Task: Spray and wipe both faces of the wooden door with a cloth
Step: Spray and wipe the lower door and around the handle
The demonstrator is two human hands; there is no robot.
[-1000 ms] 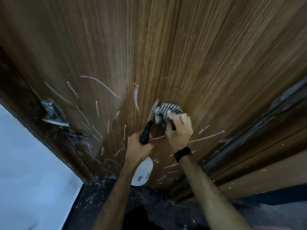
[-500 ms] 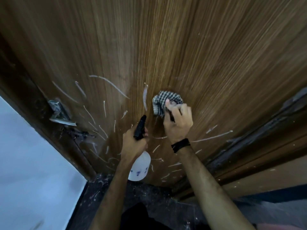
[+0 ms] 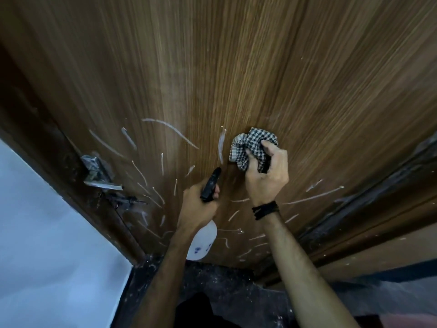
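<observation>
Wooden door [image 3: 236, 67] fills most of the head view, grain running up and down, lower half covered with thin white streaks [image 3: 170, 127] fanning out from about centre. Right hand [image 3: 267, 176] sits just right of centre, fingers curled tight around a bunched black-and-white checked cloth [image 3: 250, 144], cloth pressed against the door face at the hand's 11 o'clock. Black cord bracelet [image 3: 264, 209] wraps the right wrist. Left hand [image 3: 198, 207] is at 8 o'clock from the right hand, near but not touching it, closed in a fist around the neck of a spray bottle [image 3: 203, 242]. The bottle's black nozzle [image 3: 211, 183] sticks out above the knuckles, pointing up toward 1 o'clock at the door, tip just beside the cloth's lower edge. The white bottle body hangs below the fist toward 6 o'clock; it carries small blue marks, too blurred to read, no brand legible. Cannot tell if a finger is on the trigger. Metal latch hardware [image 3: 99, 171] is on the door's edge at 9 o'clock, dusty. Pale wall [image 3: 47, 233] shows at 8 o'clock beyond the door edge. Dark speckled floor [image 3: 224, 292] at 6 o'clock. Door frame [image 3: 378, 209] runs diagonally at 4 o'clock, scuffed with pale specks.
</observation>
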